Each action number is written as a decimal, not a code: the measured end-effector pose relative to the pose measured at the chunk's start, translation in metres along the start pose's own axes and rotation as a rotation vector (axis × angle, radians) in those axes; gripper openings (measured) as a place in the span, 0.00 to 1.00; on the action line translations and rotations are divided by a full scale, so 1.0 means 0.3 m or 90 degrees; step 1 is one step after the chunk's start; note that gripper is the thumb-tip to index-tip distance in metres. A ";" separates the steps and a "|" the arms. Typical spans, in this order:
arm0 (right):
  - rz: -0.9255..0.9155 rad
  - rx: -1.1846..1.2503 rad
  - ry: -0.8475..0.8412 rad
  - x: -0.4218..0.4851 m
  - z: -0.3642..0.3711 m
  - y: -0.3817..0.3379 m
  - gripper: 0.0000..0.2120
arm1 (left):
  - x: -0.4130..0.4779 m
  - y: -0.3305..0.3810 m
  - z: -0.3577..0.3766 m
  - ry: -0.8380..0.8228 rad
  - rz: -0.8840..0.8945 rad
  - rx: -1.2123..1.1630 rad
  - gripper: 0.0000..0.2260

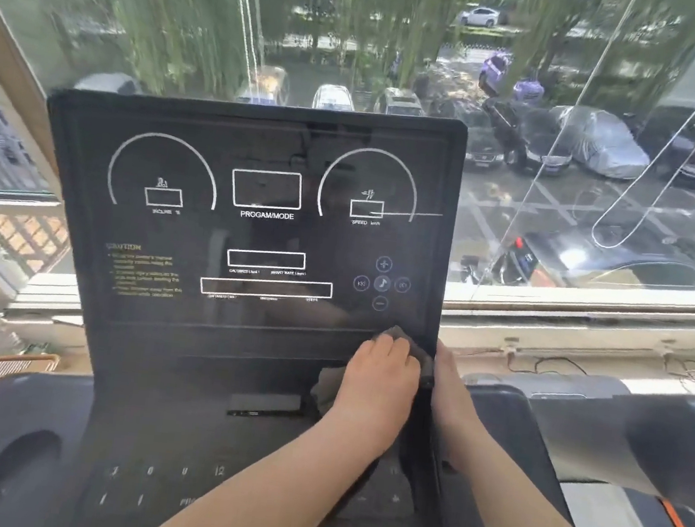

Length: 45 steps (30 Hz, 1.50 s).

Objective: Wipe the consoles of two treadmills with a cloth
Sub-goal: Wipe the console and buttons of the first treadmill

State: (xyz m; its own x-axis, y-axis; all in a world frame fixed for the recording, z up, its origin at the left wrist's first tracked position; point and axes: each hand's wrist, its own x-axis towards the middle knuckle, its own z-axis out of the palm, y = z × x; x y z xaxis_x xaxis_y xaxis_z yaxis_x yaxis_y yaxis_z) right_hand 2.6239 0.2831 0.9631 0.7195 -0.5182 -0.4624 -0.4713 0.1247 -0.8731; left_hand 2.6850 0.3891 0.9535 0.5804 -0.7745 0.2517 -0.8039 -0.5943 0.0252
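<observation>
cloth (399, 334): dark grey, bunched under the left hand (383, 371) at the lower right corner of the console (262, 158) display panel, touching the glass.
cloth handling: looked soft, light and limp. It would crumple rather than hold shape. Best held as a wad under the palm, loose ends tucked in so they don't drag.
console handling: rigid, glossy face, likely slick under the cloth. It's a display, so probably wants moderate pressure. Brace it by the right edge, not the face.
left hand: fingers curled over the cloth, pressing it onto the panel. Cloth poked out above the fingertips and below the wrist side.
right hand (450, 387): lay against the console's right edge, just beside the left hand. Fingers were hidden behind the panel, so I couldn't tell if they gripped it.
hidden: most of the cloth was under the left hand, so its full size and fold were unclear.
hard to read: the lower keypad was dark and blurred, only a few digits legible. The yellow caution text was unreadable.
cut off: what was probably the second treadmill (664, 433) sat at the right edge, blurred, with no console in view.
dirt/streaks: reflections on the glass made the wiped area impossible to judge.
</observation>
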 end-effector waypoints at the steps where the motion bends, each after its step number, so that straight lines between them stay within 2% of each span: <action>1: 0.031 0.000 -0.013 -0.001 -0.013 0.001 0.23 | -0.002 0.007 0.010 0.004 0.004 0.001 0.11; 4: 0.075 -0.039 -0.050 0.038 -0.038 0.031 0.28 | -0.048 -0.042 0.014 0.045 -0.006 -0.021 0.12; 6: 0.064 -0.072 -0.074 0.058 -0.037 0.056 0.39 | -0.088 -0.100 -0.009 0.069 -0.074 -0.044 0.13; 8: 0.043 -0.099 -0.085 0.057 -0.027 0.067 0.44 | -0.137 -0.169 -0.045 0.073 -0.145 -0.041 0.15; 10: 0.028 -0.107 -0.100 0.056 -0.022 0.069 0.44 | -0.212 -0.246 -0.064 0.083 -0.189 -0.019 0.15; 14: 0.009 -0.147 -0.110 0.073 -0.037 0.065 0.38 | -0.326 -0.358 -0.072 0.143 -0.294 0.021 0.15; 19: 0.011 -0.229 -0.153 0.124 -0.098 0.077 0.45 | -0.272 -0.275 -0.062 0.176 -0.430 0.014 0.09; 22: 0.021 -0.199 -0.202 0.145 -0.126 0.080 0.50 | -0.191 -0.134 -0.008 0.181 -0.324 -0.026 0.15; 26: 0.091 -0.110 -0.241 0.185 -0.139 0.099 0.50 | -0.041 0.021 0.047 0.135 -0.150 -0.040 0.16; 30: 0.080 -0.022 -0.190 0.227 -0.149 0.138 0.42 | 0.012 0.031 0.093 0.151 0.038 0.027 0.11; 33: 0.082 0.035 -0.157 0.209 -0.137 0.126 0.43 | 0.070 -0.028 0.027 0.181 0.126 0.092 0.09; 38: -0.009 0.053 -0.122 0.218 -0.133 -0.019 0.32 | 0.320 -0.127 -0.240 0.312 0.058 0.105 0.17; 40: -0.076 0.087 -0.115 0.233 -0.131 -0.117 0.34 | 0.401 -0.138 -0.327 0.358 0.027 0.105 0.20; 43: -0.119 0.119 -0.137 0.227 -0.110 -0.204 0.31 | 0.422 -0.108 -0.323 0.382 -0.017 0.069 0.22; 45: -0.126 0.103 -0.148 0.216 -0.100 -0.184 0.26 | 0.366 -0.084 -0.231 0.351 -0.007 0.033 0.25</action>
State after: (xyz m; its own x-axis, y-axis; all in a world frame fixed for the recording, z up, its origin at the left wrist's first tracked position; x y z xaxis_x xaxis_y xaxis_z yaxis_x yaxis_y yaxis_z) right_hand 2.6812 0.2172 0.9860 0.8949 -0.3413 -0.2874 -0.2367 0.1829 -0.9542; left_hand 2.7602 0.3340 1.0476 0.4239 -0.5478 0.7213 -0.7820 -0.6231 -0.0136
